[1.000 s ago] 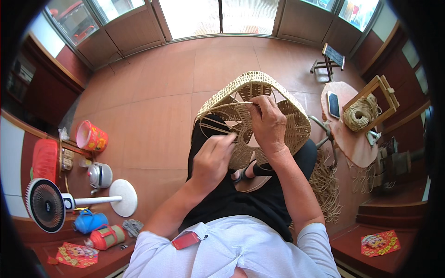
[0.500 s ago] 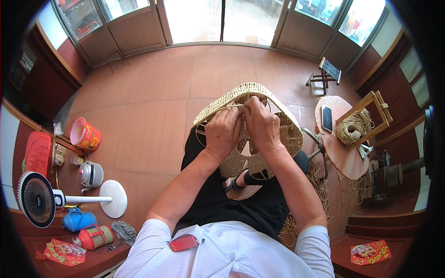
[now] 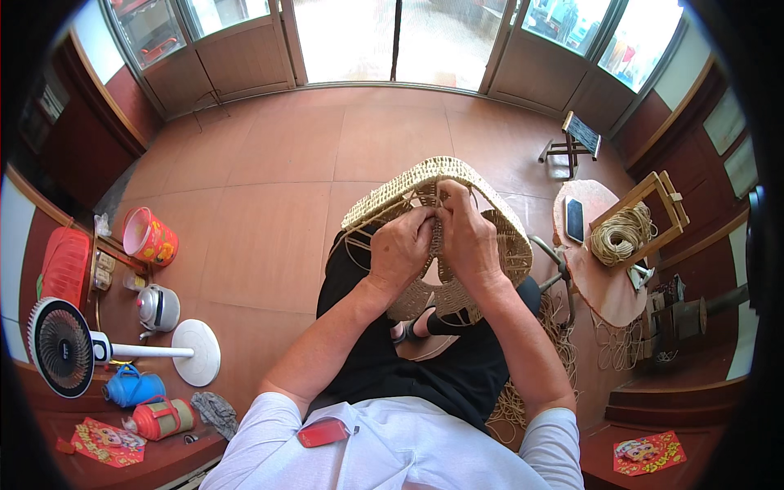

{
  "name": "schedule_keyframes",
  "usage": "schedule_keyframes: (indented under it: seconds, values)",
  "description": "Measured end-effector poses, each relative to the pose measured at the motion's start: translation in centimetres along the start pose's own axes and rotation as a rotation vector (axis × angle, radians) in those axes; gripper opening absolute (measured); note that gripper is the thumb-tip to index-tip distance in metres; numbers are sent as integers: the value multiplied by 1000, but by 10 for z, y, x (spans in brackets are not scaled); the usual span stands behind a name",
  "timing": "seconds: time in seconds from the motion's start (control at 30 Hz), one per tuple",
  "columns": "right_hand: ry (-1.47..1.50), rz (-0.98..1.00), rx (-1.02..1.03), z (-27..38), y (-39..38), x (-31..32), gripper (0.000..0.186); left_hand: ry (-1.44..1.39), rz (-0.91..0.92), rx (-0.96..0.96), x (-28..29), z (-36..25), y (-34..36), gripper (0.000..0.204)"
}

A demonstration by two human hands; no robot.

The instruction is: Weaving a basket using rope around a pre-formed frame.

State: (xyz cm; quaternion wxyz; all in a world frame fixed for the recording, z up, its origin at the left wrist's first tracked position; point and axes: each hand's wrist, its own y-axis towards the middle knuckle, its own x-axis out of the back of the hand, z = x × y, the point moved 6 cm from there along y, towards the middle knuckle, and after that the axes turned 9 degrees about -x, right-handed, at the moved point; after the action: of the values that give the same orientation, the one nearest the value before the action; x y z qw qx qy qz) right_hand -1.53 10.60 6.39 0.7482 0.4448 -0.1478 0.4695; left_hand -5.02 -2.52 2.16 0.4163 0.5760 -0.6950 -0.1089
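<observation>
While seated, working a woven straw basket [image 3: 441, 184] propped on the lap, centre of the scene. Left hand [image 3: 400, 249] and right hand [image 3: 464, 233] side by side on its near rim, fingers curled and pinching the weave. Right: round table [image 3: 600, 286] with a phone [image 3: 574, 219] and coil of cord [image 3: 621, 233]. Left: fan [image 3: 61, 347] lying flat, kettle [image 3: 157, 306], red bucket [image 3: 149, 237].

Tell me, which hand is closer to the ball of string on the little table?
Right. The right hand works on the woven basket nearer the ball of string; the left hand is farther away.
</observation>
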Motion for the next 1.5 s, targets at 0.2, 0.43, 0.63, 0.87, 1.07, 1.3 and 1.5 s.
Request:
schedule_keyframes:
  seconds: [0.2,0.43,0.63,0.87,1.07,1.3,1.5]
  values:
    - [782,80,-470,-48,-20,0,19,162,-148,-238,2,-19,-3,15]
    - [981,-31,-394,-66,-5,93,16,253,-1,-435,-19,-30,16,13]
    - [855,-194,-263,-20,-11,123,16,362,138,-314,-44,-35,31,9]
    - [202,-83,-446,-46,-44,72,28,241,217,-128,-51,-38,29,14]
    - [188,-42,-464,-68,-48,39,26,-170,311,56,-57,-30,21,22]
    - [807,-102,-724,-70,-41,9,20,-290,349,197,-53,-26,22,24]
    - [932,-85,-707,-69,-54,32,23,29,338,112,-46,-33,6,24]
